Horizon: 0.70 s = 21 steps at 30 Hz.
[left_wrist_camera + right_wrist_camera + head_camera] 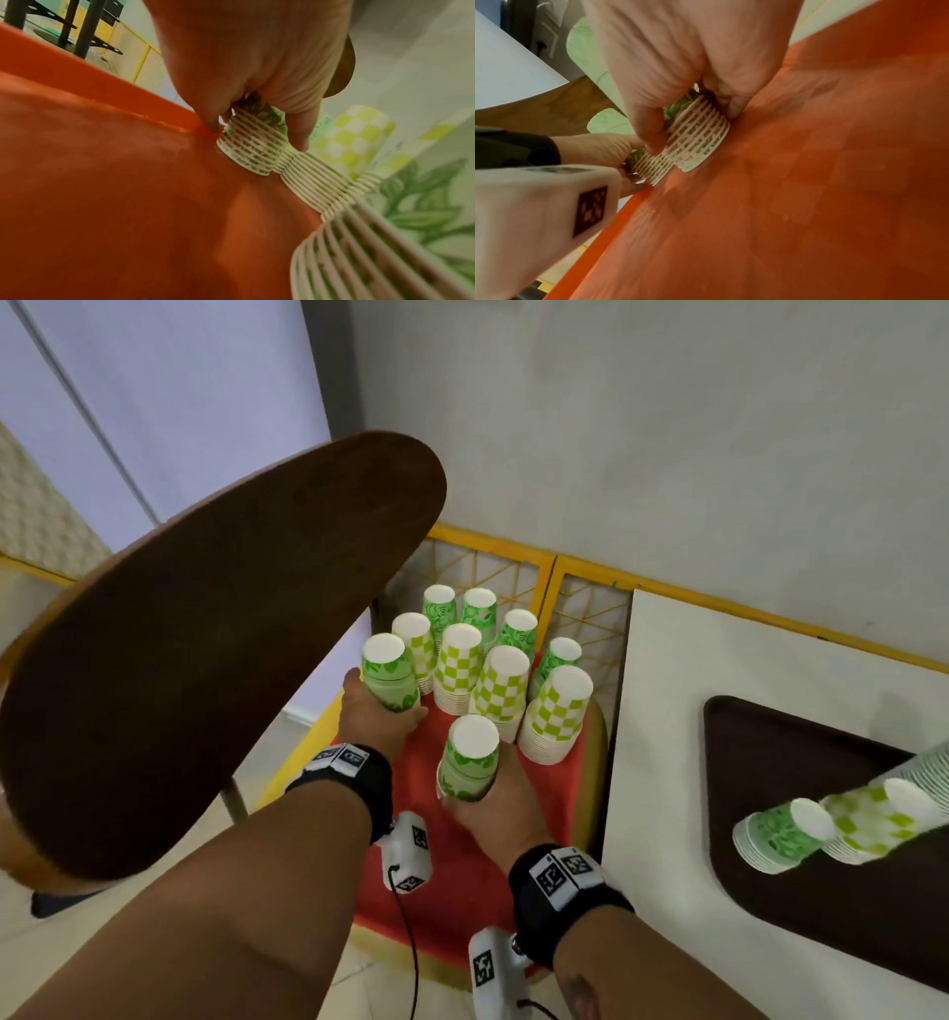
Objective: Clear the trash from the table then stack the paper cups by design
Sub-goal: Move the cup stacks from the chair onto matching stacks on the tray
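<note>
Several upside-down stacks of paper cups stand on a red chair seat (462, 880). Some carry a green leaf print, others a lime checker pattern (500, 685). My left hand (377, 713) grips a leaf-print stack (387, 672) at the seat's left edge; that stack (250, 142) rests on the seat under the left hand (257, 85). My right hand (500, 806) grips another leaf-print stack (470, 760) nearer to me, and in the right wrist view its fingers (652, 130) curl round the stack's rims (698, 134), which sit on the seat.
A dark wooden chair back (205, 629) rises at the left. On the white table (662, 690) at the right lies a dark brown tray (801, 814) with a leaf-print stack (775, 834) and a checker stack (873, 819) lying on their sides. A yellow-framed partition (513, 562) stands behind.
</note>
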Each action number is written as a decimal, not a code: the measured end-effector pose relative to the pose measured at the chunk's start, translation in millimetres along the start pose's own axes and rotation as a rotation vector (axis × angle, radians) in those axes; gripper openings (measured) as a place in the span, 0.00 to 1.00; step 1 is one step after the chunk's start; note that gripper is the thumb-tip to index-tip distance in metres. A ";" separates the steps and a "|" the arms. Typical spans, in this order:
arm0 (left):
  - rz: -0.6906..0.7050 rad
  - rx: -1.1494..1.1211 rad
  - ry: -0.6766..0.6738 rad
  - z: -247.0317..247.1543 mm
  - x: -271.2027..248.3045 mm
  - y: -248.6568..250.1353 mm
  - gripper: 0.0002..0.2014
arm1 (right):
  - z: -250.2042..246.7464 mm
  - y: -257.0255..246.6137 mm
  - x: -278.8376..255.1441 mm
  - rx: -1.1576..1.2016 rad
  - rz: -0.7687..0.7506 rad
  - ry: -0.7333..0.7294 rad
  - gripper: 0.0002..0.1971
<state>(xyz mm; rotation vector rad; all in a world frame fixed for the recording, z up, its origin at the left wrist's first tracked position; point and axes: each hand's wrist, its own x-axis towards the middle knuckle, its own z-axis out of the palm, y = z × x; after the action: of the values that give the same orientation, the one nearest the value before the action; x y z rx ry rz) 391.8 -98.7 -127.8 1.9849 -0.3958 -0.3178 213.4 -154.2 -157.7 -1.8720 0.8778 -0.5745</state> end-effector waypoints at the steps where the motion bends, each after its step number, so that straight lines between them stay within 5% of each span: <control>1: -0.006 0.014 0.006 0.3 1.5 -1.3 0.38 | -1.0 0.1 -0.8 -0.003 -0.004 0.005 0.37; 5: 0.014 0.096 -0.002 -2.6 4.6 -7.6 0.32 | -7.1 -2.1 -3.9 -0.001 0.001 -0.001 0.37; 12: 0.004 0.126 0.012 -12.5 -11.1 -8.3 0.38 | -15.4 -12.1 -16.4 -0.035 0.011 -0.003 0.37; 21: 0.140 0.027 0.037 -28.1 -40.6 41.6 0.36 | -52.4 -53.6 -40.1 -0.030 -0.023 0.010 0.37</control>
<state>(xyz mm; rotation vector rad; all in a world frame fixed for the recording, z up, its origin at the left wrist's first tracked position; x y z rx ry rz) 360.2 -75.9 -76.3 1.9748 -0.5152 -0.1876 168.7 -137.3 -87.4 -1.9097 0.8770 -0.5876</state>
